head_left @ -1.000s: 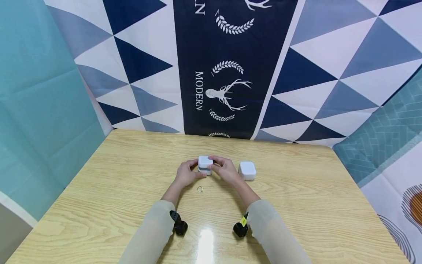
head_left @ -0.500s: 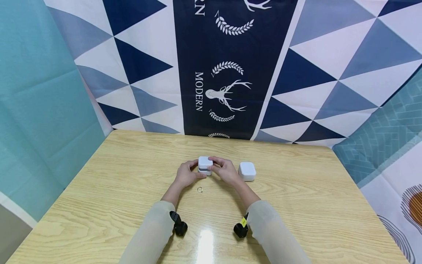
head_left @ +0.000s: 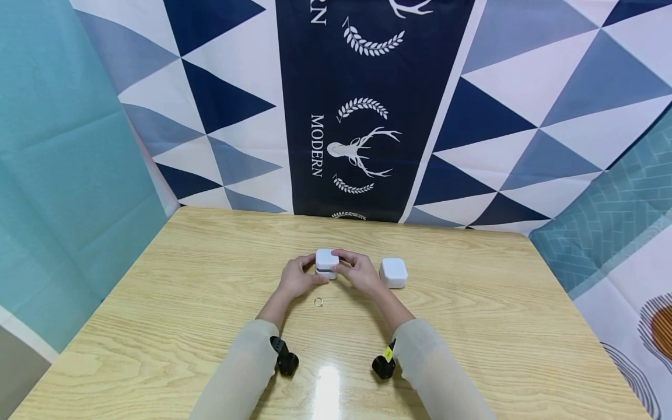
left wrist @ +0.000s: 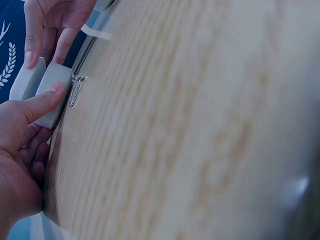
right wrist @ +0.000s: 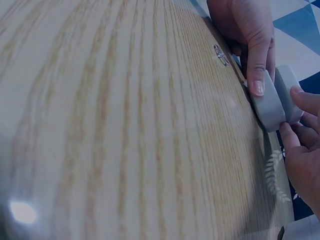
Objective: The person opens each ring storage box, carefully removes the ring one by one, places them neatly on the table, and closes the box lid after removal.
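A small white ring box (head_left: 326, 256) stands on the table between the two hands, with a thin dark gap between its lid and base. My left hand (head_left: 297, 276) grips the base (left wrist: 58, 75) from the left, thumb across its near side. From the right, my right hand (head_left: 359, 270) pinches the lid (right wrist: 288, 90); one fingertip also lies at the seam. What the box contains is hidden. Just in front of it, a thin ring (head_left: 318, 301) lies on the wood, and in the left wrist view the ring (left wrist: 76, 91) shows a sparkling band.
A second white box (head_left: 394, 272), closed, sits on the wooden table (head_left: 210, 326) just right of my right hand. Patterned cloth (head_left: 362, 116) hangs behind the table's far edge. Each wrist carries a small black camera (head_left: 287, 362).
The lid has come down slightly toward the base, so the gap between them is narrower. Both hands keep nearly the same place; the ring and second box have not moved.
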Demonstrator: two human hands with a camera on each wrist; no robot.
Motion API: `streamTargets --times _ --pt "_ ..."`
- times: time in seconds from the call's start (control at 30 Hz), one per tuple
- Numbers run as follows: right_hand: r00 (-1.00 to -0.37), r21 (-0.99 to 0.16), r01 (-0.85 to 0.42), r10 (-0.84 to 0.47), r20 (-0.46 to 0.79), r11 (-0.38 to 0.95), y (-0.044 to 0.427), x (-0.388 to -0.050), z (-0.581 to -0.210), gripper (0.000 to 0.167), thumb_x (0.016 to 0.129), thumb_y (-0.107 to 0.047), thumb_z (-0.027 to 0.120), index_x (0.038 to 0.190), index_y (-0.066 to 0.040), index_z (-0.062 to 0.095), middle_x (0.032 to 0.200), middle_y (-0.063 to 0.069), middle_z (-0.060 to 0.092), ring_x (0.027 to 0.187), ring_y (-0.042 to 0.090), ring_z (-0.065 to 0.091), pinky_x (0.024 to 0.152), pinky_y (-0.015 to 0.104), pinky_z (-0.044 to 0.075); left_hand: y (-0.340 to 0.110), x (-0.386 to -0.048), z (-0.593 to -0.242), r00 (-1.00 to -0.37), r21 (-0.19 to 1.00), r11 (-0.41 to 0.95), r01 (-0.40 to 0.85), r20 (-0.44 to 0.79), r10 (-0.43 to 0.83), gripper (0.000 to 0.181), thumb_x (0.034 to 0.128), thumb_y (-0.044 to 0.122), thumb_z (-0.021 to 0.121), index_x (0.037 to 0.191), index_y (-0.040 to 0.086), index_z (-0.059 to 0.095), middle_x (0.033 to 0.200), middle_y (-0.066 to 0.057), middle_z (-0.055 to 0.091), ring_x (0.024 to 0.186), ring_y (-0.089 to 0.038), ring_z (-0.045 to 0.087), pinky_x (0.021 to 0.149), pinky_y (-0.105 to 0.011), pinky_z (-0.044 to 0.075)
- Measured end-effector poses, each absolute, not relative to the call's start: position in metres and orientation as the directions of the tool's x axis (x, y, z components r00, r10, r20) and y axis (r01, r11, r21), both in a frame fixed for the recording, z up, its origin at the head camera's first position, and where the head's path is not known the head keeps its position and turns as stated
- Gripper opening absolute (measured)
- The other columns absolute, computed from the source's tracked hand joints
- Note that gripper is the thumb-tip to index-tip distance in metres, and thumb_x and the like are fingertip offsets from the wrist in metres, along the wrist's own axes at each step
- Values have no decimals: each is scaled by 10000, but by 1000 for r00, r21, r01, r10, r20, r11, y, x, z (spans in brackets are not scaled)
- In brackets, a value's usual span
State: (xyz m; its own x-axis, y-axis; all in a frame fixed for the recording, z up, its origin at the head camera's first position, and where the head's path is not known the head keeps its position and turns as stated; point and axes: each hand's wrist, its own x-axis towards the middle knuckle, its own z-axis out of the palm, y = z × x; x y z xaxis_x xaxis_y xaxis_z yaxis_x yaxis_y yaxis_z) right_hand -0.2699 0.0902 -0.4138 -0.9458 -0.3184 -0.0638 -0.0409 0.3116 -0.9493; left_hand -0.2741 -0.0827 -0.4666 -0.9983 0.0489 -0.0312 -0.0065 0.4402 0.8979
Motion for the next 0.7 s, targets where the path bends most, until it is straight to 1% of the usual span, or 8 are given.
streamTargets --times 0.27,0.5,0.7 --pt "-944 -950 -48 -326 -58 308 91 -271 -416 411 892 -76 608 1289 7 539 1381 161 499 1321 286 423 1064 416 397 -82 -273 -465 -998 896 444 -7 -32 47 649 745 210 793 1329 96 533 1342 -87 554 1301 -258 453 1090 -394 365" --pt "-943 -952 -54 -330 -51 301 91 -272 -418 412 885 -54 606 1284 25 537 1379 171 499 1320 295 424 1056 411 407 -82 -274 -467 -998 893 451 -2 -27 50 653 753 195 786 1337 79 519 1344 -108 548 1288 -281 464 1074 -402 384" --pt "-943 -953 -41 -327 -61 299 91 -273 -418 412 882 -56 613 1280 18 542 1381 160 501 1322 280 423 1053 402 411 -82 -274 -467 -998 894 449 1 -24 51 649 754 196 785 1335 77 521 1343 -107 550 1290 -280 462 1077 -402 381"
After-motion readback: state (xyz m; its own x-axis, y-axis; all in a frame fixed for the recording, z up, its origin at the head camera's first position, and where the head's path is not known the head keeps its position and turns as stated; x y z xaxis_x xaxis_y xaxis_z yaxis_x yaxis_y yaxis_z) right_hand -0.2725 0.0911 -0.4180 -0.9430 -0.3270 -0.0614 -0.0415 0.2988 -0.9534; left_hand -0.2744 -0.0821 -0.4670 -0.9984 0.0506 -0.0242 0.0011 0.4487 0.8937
